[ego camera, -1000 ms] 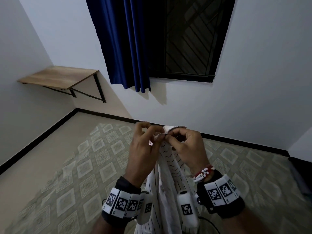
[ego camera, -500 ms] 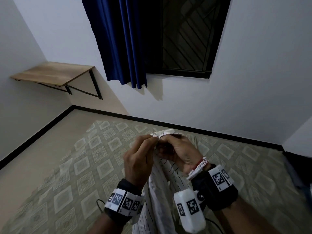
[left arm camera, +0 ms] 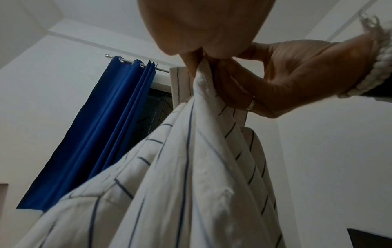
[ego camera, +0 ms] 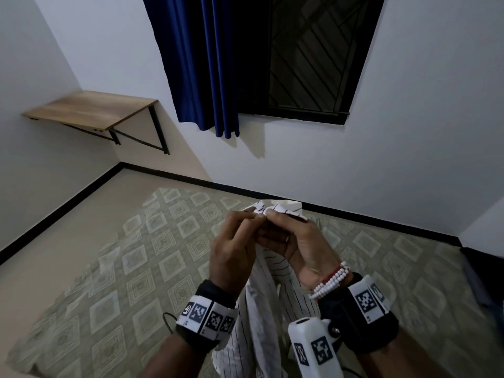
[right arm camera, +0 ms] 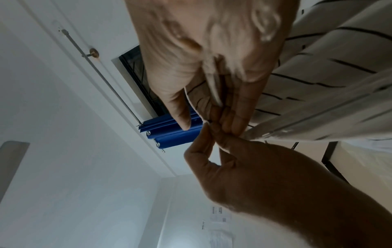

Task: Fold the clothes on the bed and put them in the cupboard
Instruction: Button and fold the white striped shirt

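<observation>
A white shirt with thin dark stripes [ego camera: 261,317] hangs in the air above the bed [ego camera: 131,268], its collar [ego camera: 281,207] at the top. My left hand [ego camera: 234,246] and right hand [ego camera: 294,241] meet at the collar, both pinching the cloth just below it. In the left wrist view the shirt [left arm camera: 191,176] drapes down from my pinching fingers, with my right hand [left arm camera: 282,80] curled round the fabric. The right wrist view has my right hand [right arm camera: 212,70] holding the striped cloth [right arm camera: 331,94] and my left hand [right arm camera: 254,176] pinching its edge.
The bed is covered by a beige sheet with a diamond pattern. A wooden wall shelf [ego camera: 90,110] on black brackets stands at the back left. A blue curtain [ego camera: 201,61] hangs beside a dark window [ego camera: 313,55]. A dark object [ego camera: 482,279] lies at the right edge.
Both hands have stayed together at the collar and worked it between the fingers. The head view has tilted slightly, so the hands sit lower in the frame.
</observation>
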